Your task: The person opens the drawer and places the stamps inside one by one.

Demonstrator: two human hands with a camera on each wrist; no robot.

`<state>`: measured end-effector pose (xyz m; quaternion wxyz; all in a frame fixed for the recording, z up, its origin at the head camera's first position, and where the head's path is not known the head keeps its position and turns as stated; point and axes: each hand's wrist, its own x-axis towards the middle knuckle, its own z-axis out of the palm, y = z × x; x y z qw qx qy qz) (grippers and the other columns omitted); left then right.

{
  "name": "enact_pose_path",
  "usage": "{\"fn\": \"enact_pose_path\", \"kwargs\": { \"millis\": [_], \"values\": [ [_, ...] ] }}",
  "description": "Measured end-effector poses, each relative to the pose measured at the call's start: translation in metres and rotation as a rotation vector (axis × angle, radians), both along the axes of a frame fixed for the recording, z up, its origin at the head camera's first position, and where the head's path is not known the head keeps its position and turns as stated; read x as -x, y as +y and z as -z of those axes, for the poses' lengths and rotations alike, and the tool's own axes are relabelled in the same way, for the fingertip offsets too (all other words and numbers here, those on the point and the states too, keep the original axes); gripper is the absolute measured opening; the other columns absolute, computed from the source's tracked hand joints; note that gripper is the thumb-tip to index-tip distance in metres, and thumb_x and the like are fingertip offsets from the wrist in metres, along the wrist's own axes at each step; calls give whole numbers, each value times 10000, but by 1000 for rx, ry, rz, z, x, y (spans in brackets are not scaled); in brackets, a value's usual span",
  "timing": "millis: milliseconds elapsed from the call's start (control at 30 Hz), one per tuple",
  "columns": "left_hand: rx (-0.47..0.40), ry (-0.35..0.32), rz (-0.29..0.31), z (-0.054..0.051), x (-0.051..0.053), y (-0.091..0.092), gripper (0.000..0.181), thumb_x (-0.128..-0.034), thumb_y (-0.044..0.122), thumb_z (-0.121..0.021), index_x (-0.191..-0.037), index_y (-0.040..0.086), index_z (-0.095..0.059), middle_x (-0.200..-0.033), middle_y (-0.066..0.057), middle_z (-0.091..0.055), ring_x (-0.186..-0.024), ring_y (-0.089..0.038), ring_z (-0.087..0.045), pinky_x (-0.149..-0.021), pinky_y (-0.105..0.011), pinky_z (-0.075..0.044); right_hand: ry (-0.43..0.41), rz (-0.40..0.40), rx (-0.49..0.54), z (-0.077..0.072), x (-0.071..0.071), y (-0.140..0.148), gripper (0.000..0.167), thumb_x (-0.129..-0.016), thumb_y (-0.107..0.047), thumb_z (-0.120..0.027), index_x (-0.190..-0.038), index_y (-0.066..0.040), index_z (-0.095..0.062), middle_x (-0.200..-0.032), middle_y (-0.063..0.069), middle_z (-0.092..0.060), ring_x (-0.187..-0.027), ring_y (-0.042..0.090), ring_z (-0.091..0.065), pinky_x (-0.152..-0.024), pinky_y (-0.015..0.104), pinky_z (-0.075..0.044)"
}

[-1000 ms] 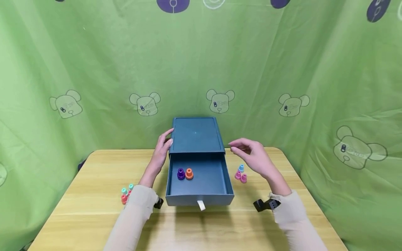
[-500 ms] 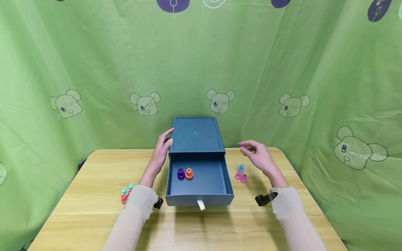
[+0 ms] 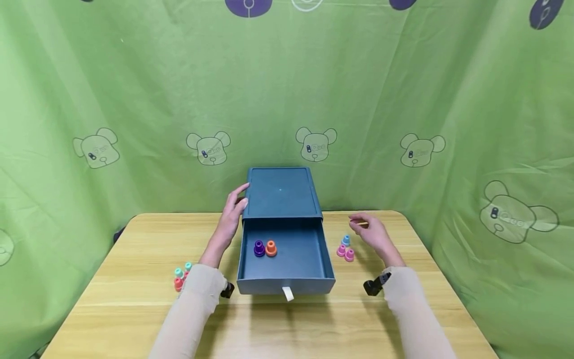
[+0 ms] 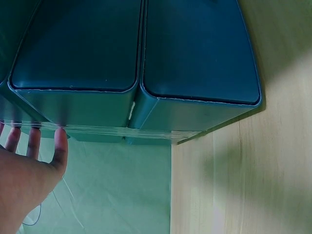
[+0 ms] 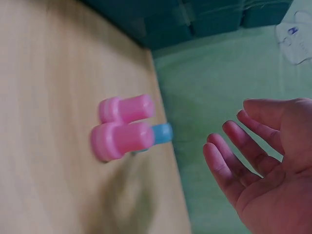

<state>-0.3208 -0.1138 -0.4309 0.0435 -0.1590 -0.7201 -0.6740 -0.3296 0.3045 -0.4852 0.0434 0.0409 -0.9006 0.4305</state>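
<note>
A dark blue drawer box [image 3: 281, 192] stands at the back of the table, its drawer [image 3: 287, 286] pulled out. My left hand [image 3: 229, 218] rests on the box's left side, fingertips [image 4: 60, 141] touching the wall. Inside the drawer a purple peg [image 3: 259, 249] and an orange peg [image 3: 271, 248] stand upright, side by side. Right of the drawer are a blue peg [image 3: 346, 240] and two pink pegs [image 3: 350, 255], grouped closely. Just above and beyond them hovers my right hand [image 3: 374, 235], holding nothing, its fingers loosely bent in the right wrist view.
Several mint and red pegs [image 3: 178, 284] stand on the table's left side, partly hidden by the left sleeve. A white pull tab [image 3: 288, 293] hangs from the drawer front. Green curtain [image 3: 278, 89] surrounds the wooden table [image 3: 134, 319]. In the left wrist view the box shows stacked tiers.
My right hand has moved away from the box, to the right and slightly nearer, toward the blue and pink pegs. My left hand stays on the box. The drawer and pegs have not moved.
</note>
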Motion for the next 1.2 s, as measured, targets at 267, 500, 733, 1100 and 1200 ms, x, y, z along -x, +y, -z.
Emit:
{"fn": "enact_pose_path", "kwargs": {
  "millis": [267,500,733,1100,1200],
  "values": [
    [-1,6,2,2,2,0,553,-1084,264,-435,-1613,127,-348,-1619,-189,-278,-1409,-369,-378,-1166,-550,-323,-82,14,-8,28,1,3,425,-1058,-178,-579,-1426,32,-553,-1336,266,-623,-1246,444,-593,-1069,542,-482],
    [-2,14,-1,0,1,-1,546,-1085,254,-441,-1607,119,-360,-1610,-206,-286,-1398,-376,-382,-1153,-551,-332,-139,24,43,39,3,1,438,-1058,-167,-568,-1440,44,-531,-1367,271,-591,-1228,419,-596,-1011,480,-533],
    [15,11,-3,1,1,-1,548,-1088,259,-431,-1613,122,-349,-1624,-196,-279,-1417,-376,-377,-1166,-559,-326,-195,61,49,48,1,0,429,-1050,-160,-577,-1427,43,-546,-1349,260,-590,-1184,374,-594,-994,465,-518],
    [19,4,-13,2,2,-1,529,-1093,286,-438,-1603,159,-373,-1626,-170,-281,-1428,-377,-360,-1180,-571,-311,-157,66,27,53,3,-3,358,-1046,-124,-584,-1343,74,-606,-1230,268,-649,-1058,347,-656,-925,444,-546],
    [19,7,-12,2,2,-1,526,-1093,283,-442,-1599,156,-379,-1626,-177,-277,-1429,-381,-356,-1183,-575,-307,-168,68,49,53,4,-3,329,-1050,-120,-578,-1314,70,-626,-1193,261,-656,-979,299,-661,-827,362,-561]
  ]
}}
